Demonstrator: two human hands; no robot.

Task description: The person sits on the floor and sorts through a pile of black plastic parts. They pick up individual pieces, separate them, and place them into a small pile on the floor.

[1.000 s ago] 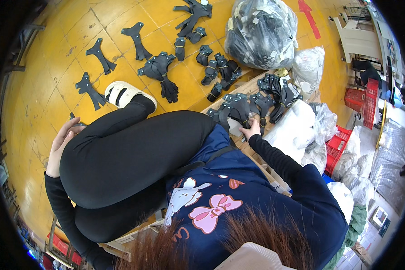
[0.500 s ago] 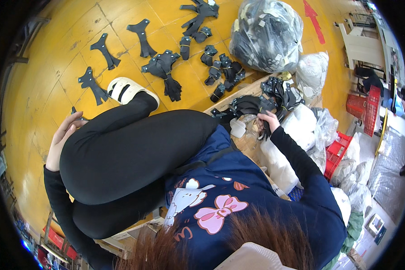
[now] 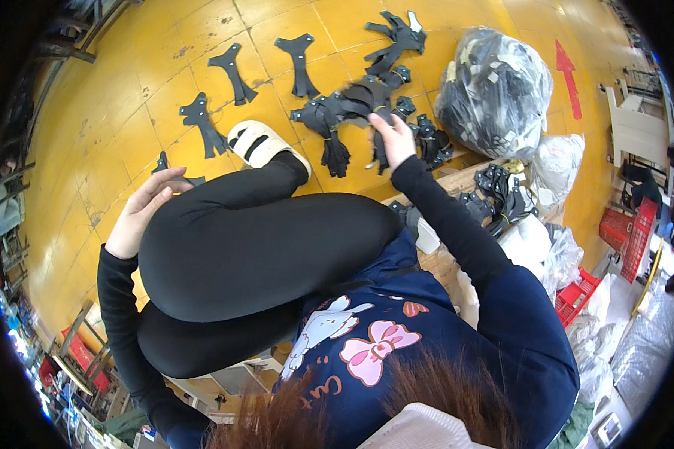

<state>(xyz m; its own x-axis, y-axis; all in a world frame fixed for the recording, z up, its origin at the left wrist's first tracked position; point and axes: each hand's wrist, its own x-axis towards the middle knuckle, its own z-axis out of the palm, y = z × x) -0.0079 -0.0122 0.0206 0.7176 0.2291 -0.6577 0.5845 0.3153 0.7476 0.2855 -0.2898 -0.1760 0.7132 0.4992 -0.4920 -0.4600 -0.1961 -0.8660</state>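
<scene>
Writing first: navy shirt [image 3: 442,337] has printed lettering under a pink bow, partly hidden by hair. White marks on the flat black pieces [image 3: 234,75] too small to read. Red arrow [image 3: 568,78] marked on the yellow floor [image 3: 150,75].

Containers: big clear plastic bag [image 3: 494,93], packed with dark and white bits, on floor. Smaller whitish bag [image 3: 558,168] just beside it, contents unclear. Red crate [image 3: 577,295] at right among clear plastic bags [image 3: 565,254]; more red crates [image 3: 636,239] further right.

Right hand [image 3: 395,140]: grip closed on a black bundle [image 3: 367,97], blurred, tied with a yellowish band; bundle is above the floor, among other tied black bundles [image 3: 326,123], loose ends hanging down. Can't tell whether it touches them.

Left hand [image 3: 148,206]: grip open, fingers loosely bent beside the knee, near a flat black piece [image 3: 162,161] partly hidden behind it.

Wooden surface [image 3: 457,179] right of the legs carries more black bundles [image 3: 502,194] and a white piece [image 3: 427,236]. Cream sandal [image 3: 258,150] on the foot, between flat pieces and bundles.
</scene>
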